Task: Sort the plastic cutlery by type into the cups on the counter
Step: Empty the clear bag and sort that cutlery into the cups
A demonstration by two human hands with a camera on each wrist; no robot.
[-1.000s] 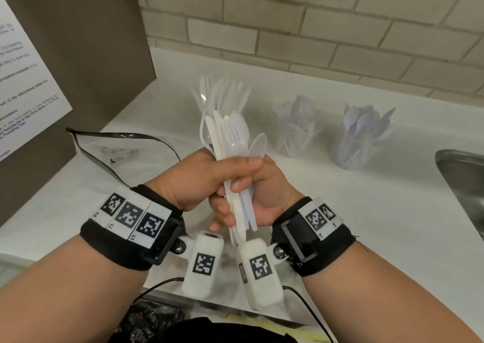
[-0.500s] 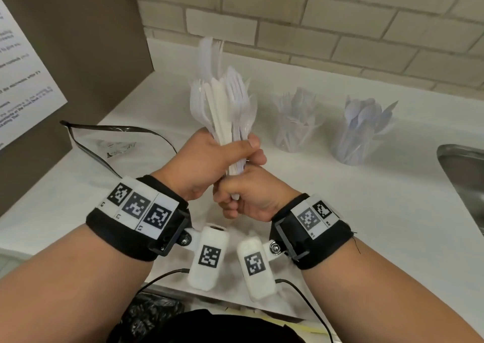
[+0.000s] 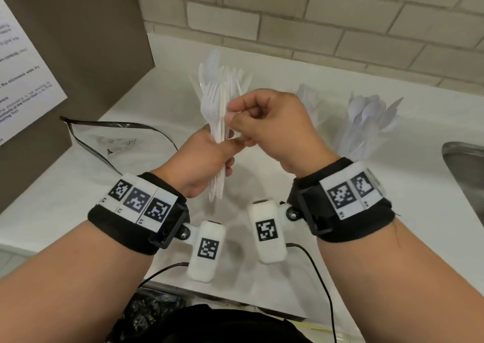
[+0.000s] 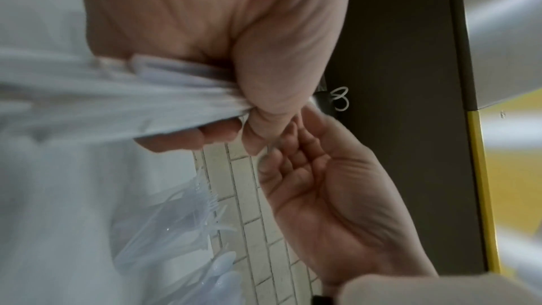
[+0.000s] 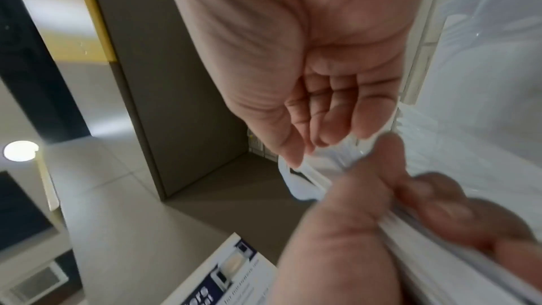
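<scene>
At frame centre the left hand [image 3: 207, 159] is clamping the bundle [image 3: 218, 122]; the right hand [image 3: 272, 125] is pinching one piece free, next needing its matching cup [image 3: 366, 130].

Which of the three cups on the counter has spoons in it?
The cup farthest right, nearest the sink: rounded spoon bowls fan out of it. The middle cup shows behind the right hand.
</scene>
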